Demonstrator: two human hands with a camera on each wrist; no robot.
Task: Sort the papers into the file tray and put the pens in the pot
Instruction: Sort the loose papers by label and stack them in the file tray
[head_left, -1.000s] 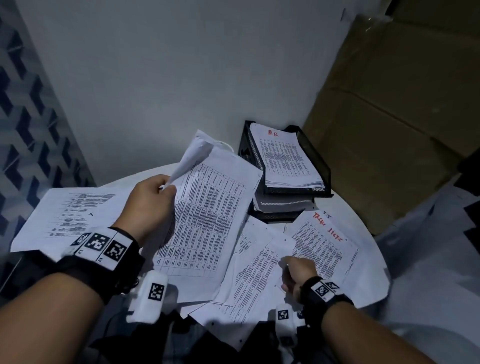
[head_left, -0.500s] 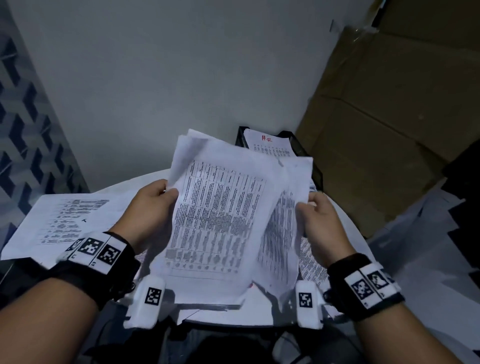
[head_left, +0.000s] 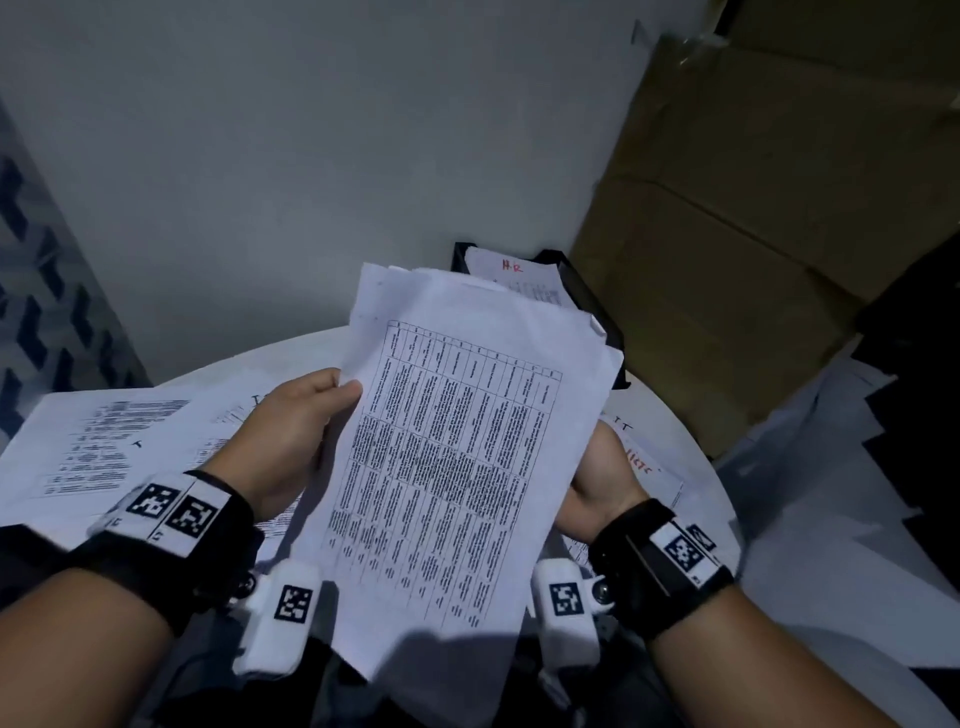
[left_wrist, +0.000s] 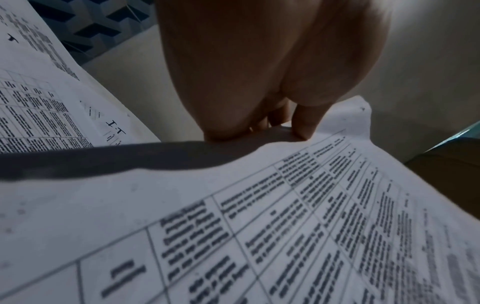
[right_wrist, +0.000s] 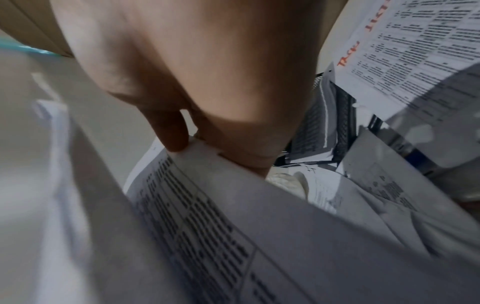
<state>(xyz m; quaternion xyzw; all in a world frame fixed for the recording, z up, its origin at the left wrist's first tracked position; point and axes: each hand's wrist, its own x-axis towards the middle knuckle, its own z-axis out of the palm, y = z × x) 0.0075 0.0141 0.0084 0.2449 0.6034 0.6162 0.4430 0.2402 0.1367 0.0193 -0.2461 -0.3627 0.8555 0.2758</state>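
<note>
I hold a sheaf of printed papers (head_left: 452, 452) up over the round white table (head_left: 691, 431). My left hand (head_left: 306, 415) pinches its left edge, thumb on the printed face (left_wrist: 259, 226). My right hand (head_left: 597, 478) grips the right edge from behind, mostly hidden by the sheets; in the right wrist view its thumb presses the sheaf (right_wrist: 207, 205). The black mesh file tray (head_left: 587, 296) stands behind the sheaf with an "HR" sheet (head_left: 511, 270) on top. No pens or pot show.
Loose printed sheets (head_left: 98, 441) lie on the table's left side, and one with red writing (head_left: 644, 462) lies under my right hand. Cardboard boxes (head_left: 769, 234) stand at the right by the wall. More white paper (head_left: 831, 493) lies right of the table.
My right hand rose from the sheets on the table and took the right edge of the papers. The two hands have drawn the sheets together into one flat sheaf.
</note>
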